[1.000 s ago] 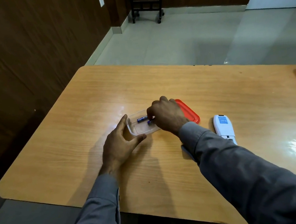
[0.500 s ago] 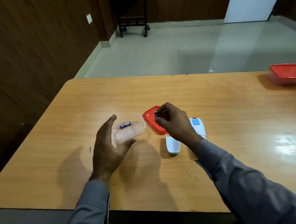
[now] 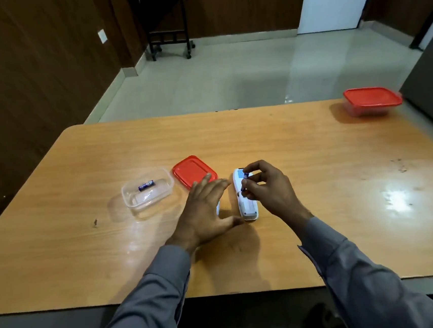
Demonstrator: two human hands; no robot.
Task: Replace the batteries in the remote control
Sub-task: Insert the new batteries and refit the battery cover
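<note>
From the head view, the remote control (image 3: 245, 200) lies on the table (image 3: 317, 180), long axis running away from the person; the right hand (image 3: 266, 188) pinches a battery (image 3: 244, 181) directly above it, while the left hand (image 3: 204, 210) hovers spread just beside it.

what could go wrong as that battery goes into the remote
The right hand pinches the battery only at its fingertips above the remote; it could slip and roll across the table. The left hand is spread beside the remote, seemingly not gripping it, so pressing may shift it. Polarity marks are unreadable, so it could go in reversed.
</note>
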